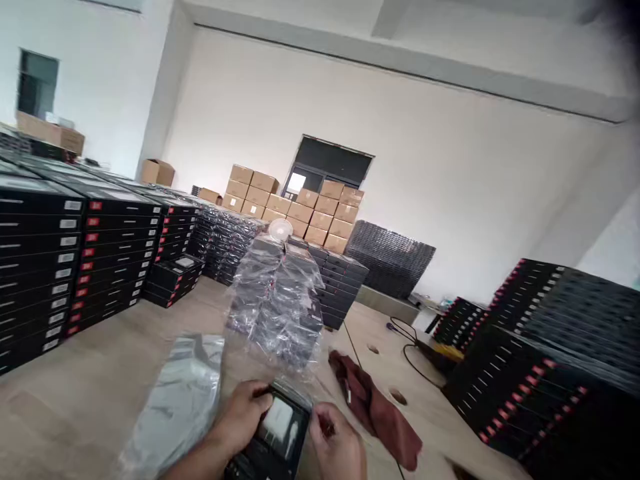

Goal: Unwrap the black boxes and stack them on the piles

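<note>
A black box (276,427) with a pale device pictured on its top is tilted in front of me at the bottom centre. My left hand (243,417) is closed on its left edge, thumb on the top face. At the box's far right corner my right hand (337,440) has its fingers pinched together, apparently on thin clear plastic bag film at that edge; the film is hard to make out. Left of the box lies a pile of flat clear plastic bags (183,393). Just beyond stand stacks of boxes in clear plastic (280,307).
A dark red cloth (377,413) lies on the wooden table (115,373) to the right. Tall stacks of black boxes (115,253) line the left, with more black boxes (520,393) on the right. A black cable (413,353) and brown cartons (325,213) are farther back.
</note>
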{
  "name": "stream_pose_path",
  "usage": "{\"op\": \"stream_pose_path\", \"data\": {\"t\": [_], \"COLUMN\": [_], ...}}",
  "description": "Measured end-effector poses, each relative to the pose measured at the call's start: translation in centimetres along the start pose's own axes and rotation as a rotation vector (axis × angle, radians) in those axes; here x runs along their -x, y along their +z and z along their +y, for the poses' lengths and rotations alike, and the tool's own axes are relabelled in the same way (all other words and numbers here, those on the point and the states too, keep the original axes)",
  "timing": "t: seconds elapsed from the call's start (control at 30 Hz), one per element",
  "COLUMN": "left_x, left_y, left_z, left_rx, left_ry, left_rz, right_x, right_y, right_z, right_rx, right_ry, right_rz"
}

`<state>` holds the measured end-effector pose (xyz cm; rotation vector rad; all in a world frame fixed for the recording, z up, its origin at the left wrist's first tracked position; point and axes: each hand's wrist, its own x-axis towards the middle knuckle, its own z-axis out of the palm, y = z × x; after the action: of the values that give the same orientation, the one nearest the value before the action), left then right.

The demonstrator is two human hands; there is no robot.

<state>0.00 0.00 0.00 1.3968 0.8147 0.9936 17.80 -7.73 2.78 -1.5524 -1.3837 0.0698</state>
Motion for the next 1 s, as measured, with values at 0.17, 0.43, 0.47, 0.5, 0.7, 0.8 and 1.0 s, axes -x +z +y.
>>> {"op": "stream_pose_path", "data": {"t": [0.17,0.43,0.47,0.5,0.7,0.8,1.0], "left_x": [0.9,1.6,1.4,1.3,0.9,0.6,0.7], "left_y": [0.7,0.2,-0.1,-0.3,-2.1,-3.0,-3.7], "left_z": [1.1,4.1,4.2,4.3,4.8,3.9,2.1], "left_rx": [0.003,0.368,0.367,0.366,0.280,0.055,-0.476], "left_ry": [0.135,0.288,0.279,0.264,0.183,0.142,-0.033], "left_rz": [0.122,0.041,0.039,0.018,-0.243,-0.218,-0.191], "right_x": [0.1,-0.3,-0.3,-0.3,-0.5,-0.4,-0.3], "right_y": [0.2,-0.9,-1.1,-1.3,-2.5,-2.7,-1.9], "right_z": [-0.6,-2.2,-2.3,-2.5,-2.9,-1.5,0.6], "right_rx": [-0.383,-0.849,-0.852,-0.847,-0.585,-0.419,-0.275], "right_ry": [0.294,0.317,0.323,0.327,0.184,0.174,0.114], "right_rz": [-0.056,-0.048,-0.076,-0.115,-0.378,-0.493,-0.408]}}
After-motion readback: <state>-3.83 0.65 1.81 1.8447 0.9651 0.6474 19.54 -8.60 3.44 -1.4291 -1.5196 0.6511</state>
